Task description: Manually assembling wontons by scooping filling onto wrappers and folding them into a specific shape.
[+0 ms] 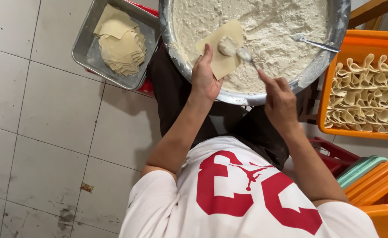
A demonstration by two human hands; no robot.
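A tiled floor (48, 132) filled the left of the view, and a person in a white shirt with red print sat over a large round metal basin (255, 94) heaped with pale, coarse filling (282, 31). To the right stood an orange crate (330, 79) packed with rows of folded dumplings (366, 94); stacked plastic trays (370, 176) lay below it. At upper left a square metal tray (86, 48) held a fanned stack of thin dough wrappers (121, 44). A second spoon (315, 42) rested in the filling near the basin's right rim. The left hand (205, 77) lay palm up over the basin's near edge, fingers spread flat beneath a single square wrapper (222, 48), its thumb pressing the wrapper's lower left edge. The right hand (280, 99) pinched the handle of a spoon (242, 53) whose long axis ran up and leftward from that hand, its bowl touching a dab of filling at the wrapper's centre. The wrapper thus lay up and left of the right hand, directly on the left, which was the nearer.
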